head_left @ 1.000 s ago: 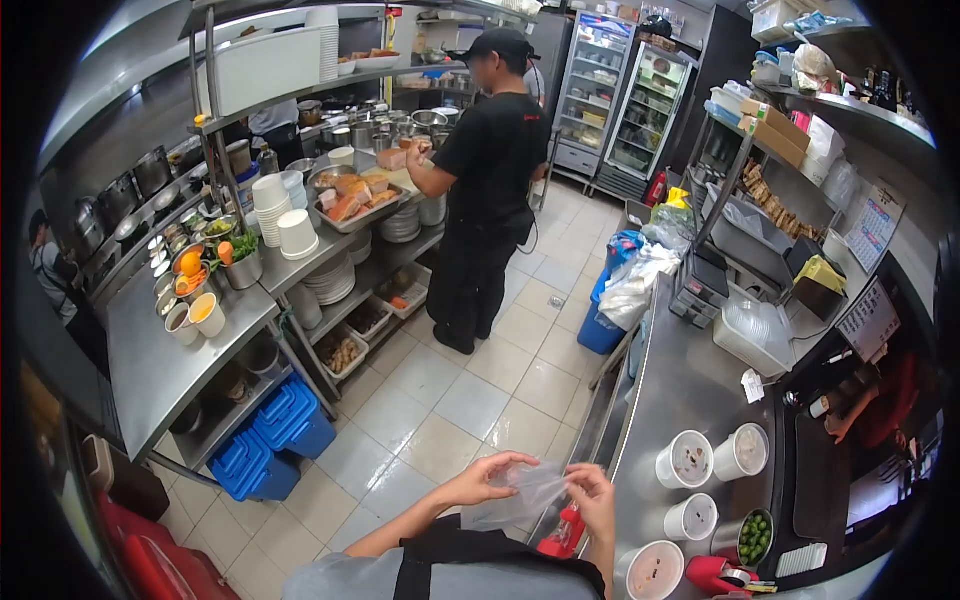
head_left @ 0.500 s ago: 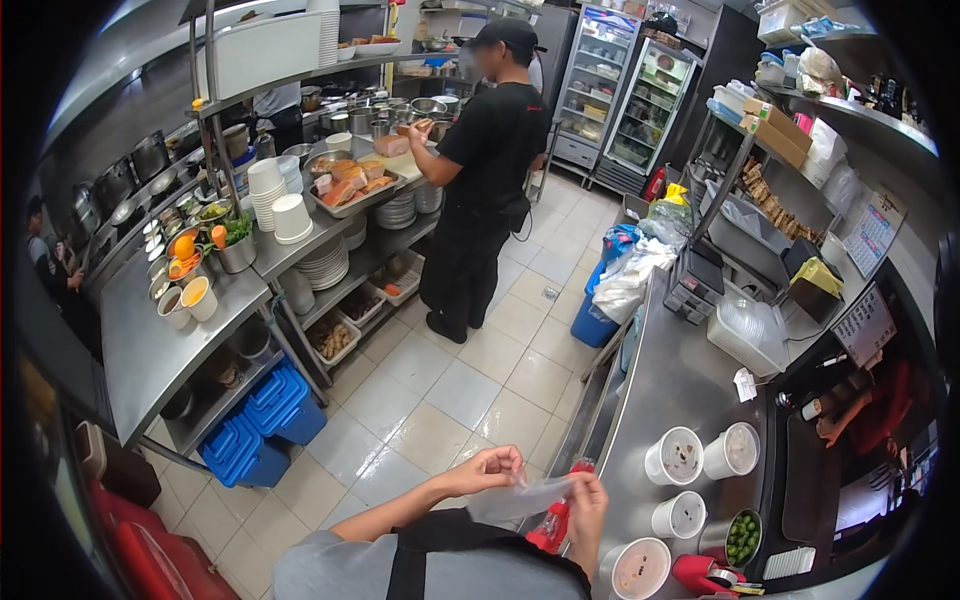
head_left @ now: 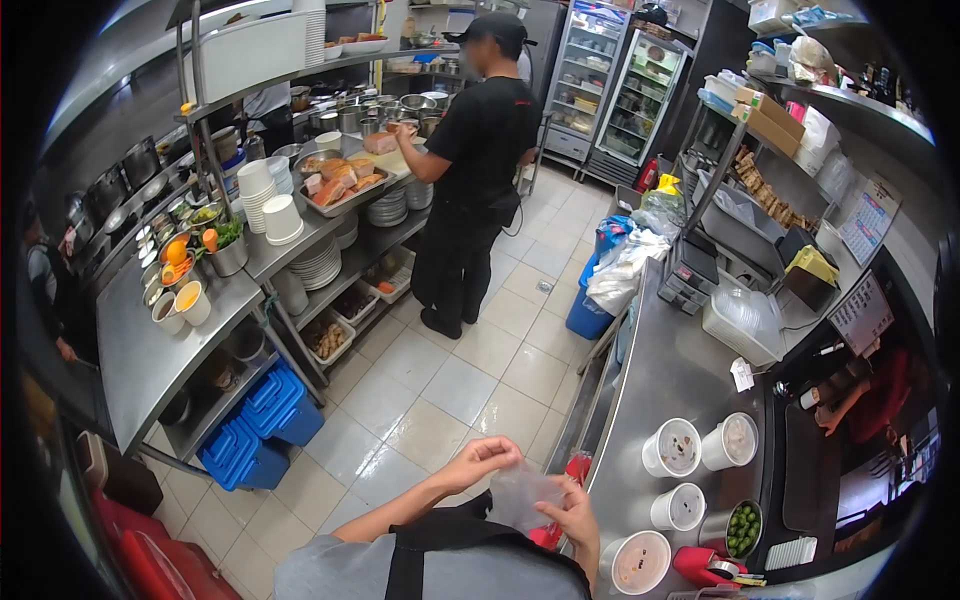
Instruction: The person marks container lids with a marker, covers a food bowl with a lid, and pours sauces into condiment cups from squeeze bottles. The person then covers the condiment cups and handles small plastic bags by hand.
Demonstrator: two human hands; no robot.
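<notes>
A small clear plastic bag [head_left: 522, 500] is stretched between my two hands in front of my chest. My left hand [head_left: 482, 464] is closed, pinching the bag's upper left edge. On the other side my right hand [head_left: 572, 515] pinches it between thumb and fingers. A red item [head_left: 576, 467] shows behind the bag, partly covered; its kind is hard to make out. Just right of my right hand, on the steel counter [head_left: 640, 400], stand several white lidded tubs [head_left: 671, 450] and a metal pot of small green fruits [head_left: 742, 530].
Across the tiled floor [head_left: 455, 385], a person in black [head_left: 480, 170] stands at a steel table with a tray of fish pieces [head_left: 342, 186]. Blue bins [head_left: 245, 450] sit below the left table. White bags [head_left: 620, 275] hang past the counter's far end.
The bag has swung from nearly flat to hanging more upright between my hands. My left hand has dropped slightly to the left. The person in black has lowered a hand toward the table.
</notes>
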